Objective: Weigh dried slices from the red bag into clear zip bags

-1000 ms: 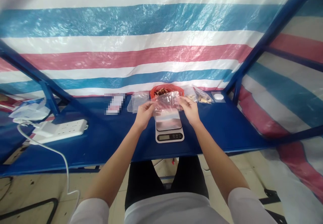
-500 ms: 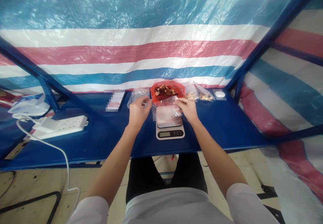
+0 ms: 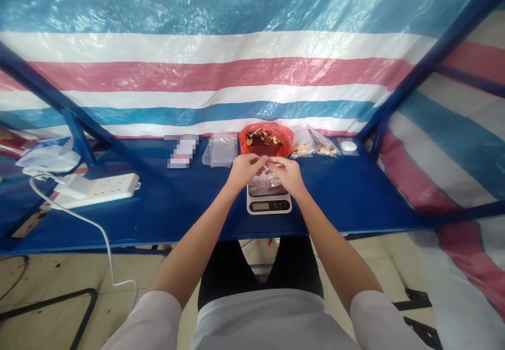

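Observation:
My left hand (image 3: 243,169) and my right hand (image 3: 287,173) meet over a small digital kitchen scale (image 3: 270,205) on the blue table (image 3: 169,213). Both pinch the top edge of a clear plastic bag (image 3: 269,180) that lies on the scale's steel plate. Just behind the hands sits a red plastic bag (image 3: 265,139) filled with brown dried slices.
A stack of empty clear bags (image 3: 219,151) lies left of the red bag. Two small filled bags (image 3: 315,147) and a white round object (image 3: 349,145) lie to its right. A white power strip (image 3: 98,186) with a cable rests at the left. Striped tarp walls surround the table.
The clear bag, held up open a second ago, came down onto the scale. My left hand moved right, and both hands now meet at its top edge.

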A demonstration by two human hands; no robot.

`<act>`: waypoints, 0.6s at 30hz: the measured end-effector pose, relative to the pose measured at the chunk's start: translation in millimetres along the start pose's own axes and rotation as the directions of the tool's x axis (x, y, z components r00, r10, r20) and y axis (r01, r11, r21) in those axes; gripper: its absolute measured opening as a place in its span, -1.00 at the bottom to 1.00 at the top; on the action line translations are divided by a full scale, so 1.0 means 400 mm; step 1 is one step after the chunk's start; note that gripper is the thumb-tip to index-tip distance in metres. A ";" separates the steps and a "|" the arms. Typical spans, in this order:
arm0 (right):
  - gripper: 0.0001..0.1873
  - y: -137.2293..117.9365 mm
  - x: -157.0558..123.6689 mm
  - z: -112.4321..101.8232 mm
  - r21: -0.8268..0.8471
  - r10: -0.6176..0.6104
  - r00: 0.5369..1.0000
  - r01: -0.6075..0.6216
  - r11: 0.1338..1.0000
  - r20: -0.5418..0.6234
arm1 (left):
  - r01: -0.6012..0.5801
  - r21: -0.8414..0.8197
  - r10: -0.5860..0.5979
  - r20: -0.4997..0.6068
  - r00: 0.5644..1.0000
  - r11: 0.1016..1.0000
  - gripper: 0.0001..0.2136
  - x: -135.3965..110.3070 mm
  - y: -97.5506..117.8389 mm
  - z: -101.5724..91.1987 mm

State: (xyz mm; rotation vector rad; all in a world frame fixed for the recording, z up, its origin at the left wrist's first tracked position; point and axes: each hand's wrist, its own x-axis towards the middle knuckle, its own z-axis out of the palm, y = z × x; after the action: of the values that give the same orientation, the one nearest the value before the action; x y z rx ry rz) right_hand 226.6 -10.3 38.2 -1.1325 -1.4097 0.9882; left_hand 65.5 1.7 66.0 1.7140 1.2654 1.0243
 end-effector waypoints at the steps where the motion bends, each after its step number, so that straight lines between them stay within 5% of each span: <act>1: -0.72 0.000 -0.002 -0.001 -0.011 -0.015 1.000 0.015 1.000 0.015 | 0.016 -0.046 -0.015 0.010 1.000 0.999 -0.60 0.001 -0.004 0.000; 8: -0.71 -0.017 -0.015 -0.004 -0.071 -0.042 0.994 0.050 0.996 0.100 | 0.146 -0.228 -0.149 0.000 0.989 0.963 -0.67 0.000 -0.009 -0.004; 18: -0.63 -0.021 -0.016 -0.009 0.087 0.162 0.973 -0.178 0.980 0.167 | 0.210 -0.419 -0.194 0.080 0.978 0.883 -0.74 -0.005 -0.023 -0.021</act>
State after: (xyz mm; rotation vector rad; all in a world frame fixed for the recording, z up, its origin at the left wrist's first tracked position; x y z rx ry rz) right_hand 229.2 -18.5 45.3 -1.1336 -1.3869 1.2828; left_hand 54.0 2.6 60.8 1.2328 1.0735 1.0475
